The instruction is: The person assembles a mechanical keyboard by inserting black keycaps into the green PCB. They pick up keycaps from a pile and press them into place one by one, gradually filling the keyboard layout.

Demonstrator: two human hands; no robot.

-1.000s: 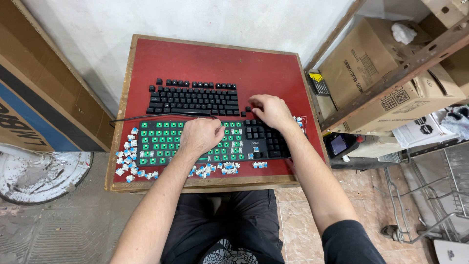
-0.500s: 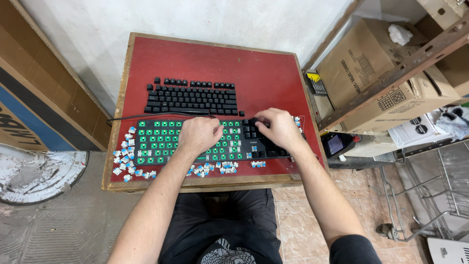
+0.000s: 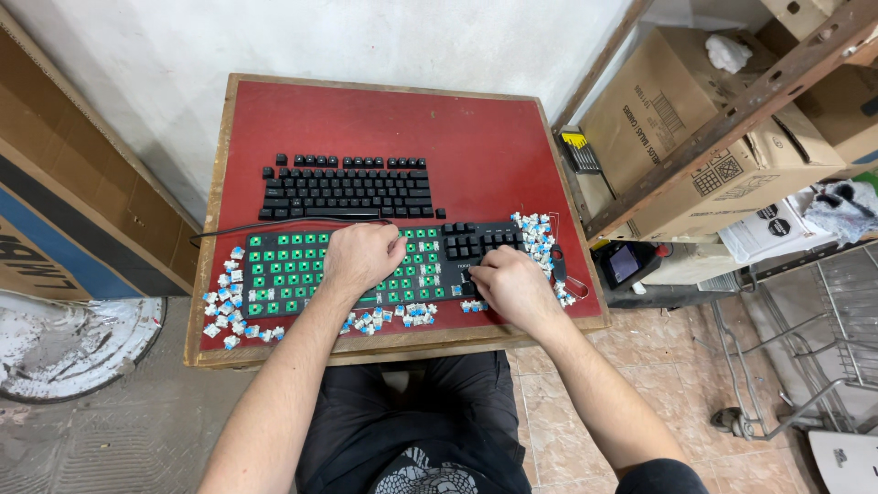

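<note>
A keyboard [image 3: 302, 270] with its green plate bared lies near the front of the red table [image 3: 384, 119]; black keycaps [image 3: 480, 240] remain only on its right block. My left hand [image 3: 361, 256] rests on its middle with the fingers curled under, nothing visible in it. My right hand [image 3: 512, 285] is over the lower part of the black block, fingertips pinched on a black keycap there. Several small blue-and-white switches [image 3: 224, 302] lie loose along the left, front [image 3: 402, 316] and right [image 3: 540, 236] of the board.
A second, complete black keyboard [image 3: 347, 187] lies behind, with a black cable [image 3: 247, 227] running left. A red wire-loop tool [image 3: 574, 279] lies at the table's right edge. Cardboard boxes [image 3: 677, 119] on a wooden shelf stand at the right, a small screen device [image 3: 626, 263] below.
My right hand has slid from the top of the black key block down toward its front. My left hand has stayed on the board's middle.
</note>
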